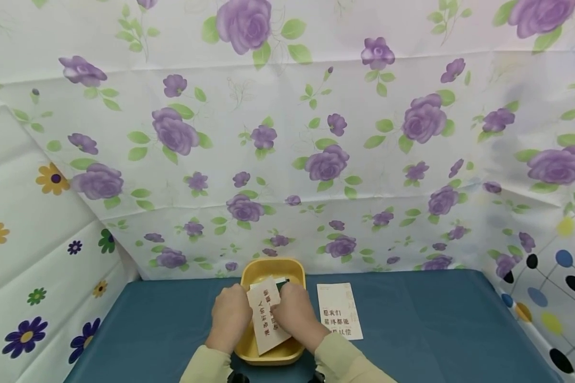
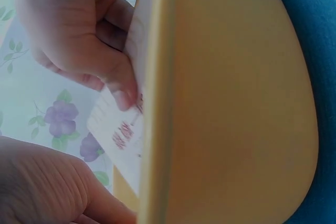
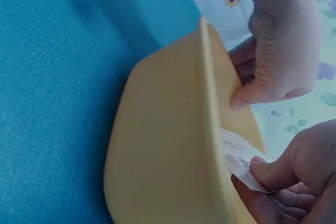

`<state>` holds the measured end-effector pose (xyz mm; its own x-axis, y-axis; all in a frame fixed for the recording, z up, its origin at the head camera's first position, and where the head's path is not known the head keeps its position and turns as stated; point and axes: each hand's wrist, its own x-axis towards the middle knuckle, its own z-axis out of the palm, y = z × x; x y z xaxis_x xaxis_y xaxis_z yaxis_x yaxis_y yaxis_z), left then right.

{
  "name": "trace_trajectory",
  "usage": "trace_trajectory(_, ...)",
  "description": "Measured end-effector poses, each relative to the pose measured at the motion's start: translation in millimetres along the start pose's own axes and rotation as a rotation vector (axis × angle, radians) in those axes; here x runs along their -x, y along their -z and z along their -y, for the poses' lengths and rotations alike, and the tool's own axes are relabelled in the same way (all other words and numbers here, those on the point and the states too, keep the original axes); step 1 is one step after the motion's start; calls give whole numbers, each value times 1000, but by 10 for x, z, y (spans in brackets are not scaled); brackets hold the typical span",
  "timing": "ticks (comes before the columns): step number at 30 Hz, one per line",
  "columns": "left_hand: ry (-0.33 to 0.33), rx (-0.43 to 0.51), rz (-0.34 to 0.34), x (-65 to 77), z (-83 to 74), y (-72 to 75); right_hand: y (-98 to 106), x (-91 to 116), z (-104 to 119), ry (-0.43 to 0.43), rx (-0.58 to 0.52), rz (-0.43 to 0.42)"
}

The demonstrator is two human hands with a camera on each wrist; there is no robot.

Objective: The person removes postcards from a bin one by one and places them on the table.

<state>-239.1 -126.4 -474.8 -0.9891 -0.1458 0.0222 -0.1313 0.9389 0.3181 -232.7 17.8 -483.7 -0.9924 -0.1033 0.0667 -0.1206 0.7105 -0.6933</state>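
A yellow plastic tray (image 1: pixel 270 361) stands on the blue table. My left hand (image 1: pixel 231 315) is at its left side; in the right wrist view, that left hand (image 3: pixel 278 51) grips the tray's wall, thumb against the inner face. With thumb and fingers, my right hand (image 1: pixel 297 311) pinches a white card (image 1: pixel 263 332) printed with Chinese characters. Tilted, the card lies partly within the tray, and its lettering (image 2: pixel 123 135) shows in the left wrist view. Behind it, white and dark green pieces (image 1: pixel 281 284) peek out, mostly hidden.
Another printed white card (image 1: pixel 337 300) lies flat on the blue table cloth (image 1: pixel 421 319), right of the tray. A flowered curtain (image 1: pixel 287 159) rises behind the table, with patterned sheets at the left (image 1: pixel 38 266) and right (image 1: pixel 556 276) sides.
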Motion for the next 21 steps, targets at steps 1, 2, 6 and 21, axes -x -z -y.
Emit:
trace_trajectory(1, 0, 5, 3, -5, 4, 5, 22, 2, 7, -4, -13, -5)
trace_trajectory(2, 2, 12, 6, -8, 5, 9, 49, 3, 16, -12, -21, -6)
trace_trajectory(6, 7, 23, 19, -10, 11, 16, 169, 1, 31, -14, -25, -20)
trace_trajectory(21, -52, 28, -49, 21, 14, 24, 670, 8, -103, -24, -112, -116)
